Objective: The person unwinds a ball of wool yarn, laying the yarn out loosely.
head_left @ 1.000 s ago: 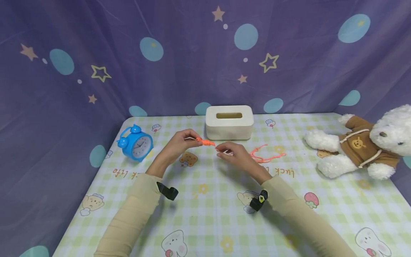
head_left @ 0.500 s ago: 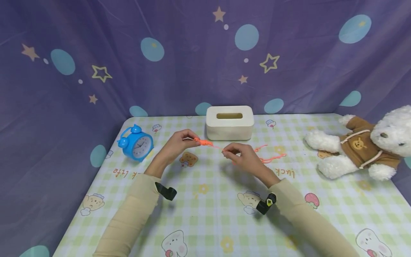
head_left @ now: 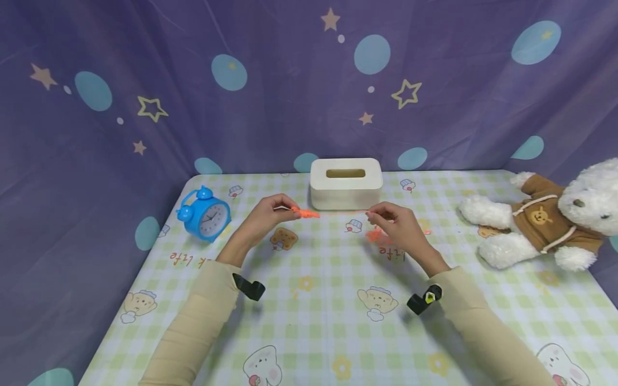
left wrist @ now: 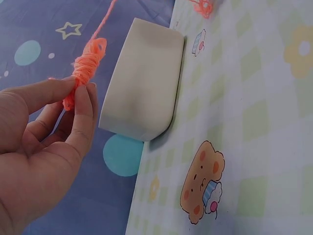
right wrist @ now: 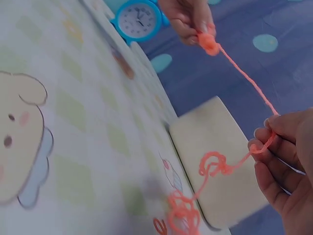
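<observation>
An orange bundle of wound yarn (left wrist: 86,67) is pinched between the thumb and fingertips of my left hand (left wrist: 54,127). From the bundle a single strand (right wrist: 247,77) runs taut across to my right hand (right wrist: 288,161), whose thumb and fingers pinch it. Past those fingers the yarn hangs down in loose loops (right wrist: 183,215) toward the tablecloth. In the head view both hands are raised over the far half of the table, with the bundle (head_left: 307,213) at the left fingertips.
A cream tissue box (head_left: 345,193) stands just behind the strand. The blue alarm clock (head_left: 205,215) is at the back left, and a white teddy bear (head_left: 545,214) in a brown hoodie lies at the right. Purple curtain (head_left: 270,118) hangs behind the checked tablecloth (head_left: 299,343).
My right hand has moved away to the right, drawing out a longer strand between the hands. The left hand has stayed nearly still with the bundle.
</observation>
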`<state>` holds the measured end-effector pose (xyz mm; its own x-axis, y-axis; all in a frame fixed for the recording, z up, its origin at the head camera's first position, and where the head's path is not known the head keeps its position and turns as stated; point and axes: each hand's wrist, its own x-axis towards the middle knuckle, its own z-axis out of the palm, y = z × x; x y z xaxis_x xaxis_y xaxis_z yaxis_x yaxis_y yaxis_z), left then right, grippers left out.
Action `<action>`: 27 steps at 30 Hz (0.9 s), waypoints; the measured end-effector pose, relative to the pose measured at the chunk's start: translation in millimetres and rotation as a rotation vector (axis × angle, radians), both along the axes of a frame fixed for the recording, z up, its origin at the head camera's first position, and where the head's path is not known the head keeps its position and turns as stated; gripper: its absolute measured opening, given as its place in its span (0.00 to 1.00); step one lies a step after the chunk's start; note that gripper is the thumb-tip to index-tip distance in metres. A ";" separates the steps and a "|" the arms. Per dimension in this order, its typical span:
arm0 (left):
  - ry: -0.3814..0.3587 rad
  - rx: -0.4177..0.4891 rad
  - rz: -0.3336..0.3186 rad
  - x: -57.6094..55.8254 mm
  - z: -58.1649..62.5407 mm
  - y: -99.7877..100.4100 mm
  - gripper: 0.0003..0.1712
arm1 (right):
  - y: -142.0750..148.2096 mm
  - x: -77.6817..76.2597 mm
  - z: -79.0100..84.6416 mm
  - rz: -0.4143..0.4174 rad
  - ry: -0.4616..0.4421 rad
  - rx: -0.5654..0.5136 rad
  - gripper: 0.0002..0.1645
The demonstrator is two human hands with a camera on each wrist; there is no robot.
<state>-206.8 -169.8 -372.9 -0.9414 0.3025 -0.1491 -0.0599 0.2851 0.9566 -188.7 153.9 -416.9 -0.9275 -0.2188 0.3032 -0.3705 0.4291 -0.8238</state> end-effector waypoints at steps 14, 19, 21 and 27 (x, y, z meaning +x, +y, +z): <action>0.004 0.006 0.010 1.0 2.7 -1.5 0.11 | 41.3 -0.5 2.5 -0.144 0.046 0.062 0.13; -0.012 0.011 0.015 1.5 3.0 -2.4 0.11 | 58.8 0.2 1.7 -0.199 0.042 0.094 0.15; -0.015 0.009 0.014 1.2 2.6 -2.9 0.12 | 65.6 1.4 1.9 -0.221 0.028 0.110 0.16; -0.013 -0.004 0.011 0.9 2.9 -4.4 0.15 | 85.0 5.2 2.8 -0.284 0.002 0.119 0.18</action>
